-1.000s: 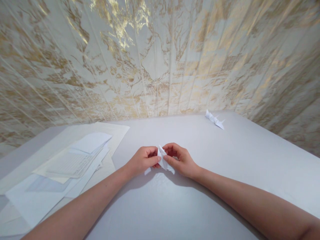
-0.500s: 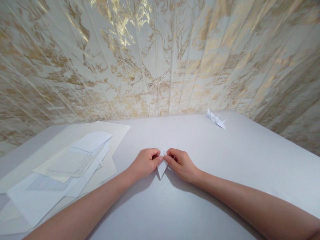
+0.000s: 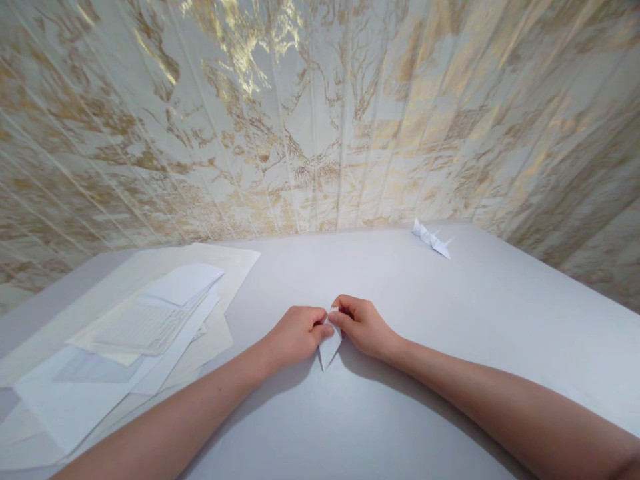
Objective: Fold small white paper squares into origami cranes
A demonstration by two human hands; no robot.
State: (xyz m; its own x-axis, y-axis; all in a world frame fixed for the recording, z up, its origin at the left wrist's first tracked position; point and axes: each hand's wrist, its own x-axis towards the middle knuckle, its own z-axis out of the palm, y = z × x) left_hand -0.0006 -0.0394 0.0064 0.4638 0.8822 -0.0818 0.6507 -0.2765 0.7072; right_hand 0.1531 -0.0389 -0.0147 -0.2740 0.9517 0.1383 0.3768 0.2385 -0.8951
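A small folded white paper (image 3: pixel 329 349) is pinched between my two hands at the middle of the table, its pointed end towards me. My left hand (image 3: pixel 301 335) grips its left side, thumb on the front face. On the upper right, my right hand (image 3: pixel 363 325) holds the paper between thumb and bent forefinger. Fingers cover much of its upper part, so the folds there are partly hidden.
To the left lies a loose pile of paper sheets (image 3: pixel 40 393), some with writing. Small folded paper figures (image 3: pixel 431 239) stand at the back right of the white table (image 3: pixel 380 427). A gold-patterned curtain (image 3: pixel 315 133) hangs behind the table's far edge.
My left hand has moved slightly down and right along the paper. The paper's lower point has shifted a little towards me. My right hand has barely moved and keeps its pinch.
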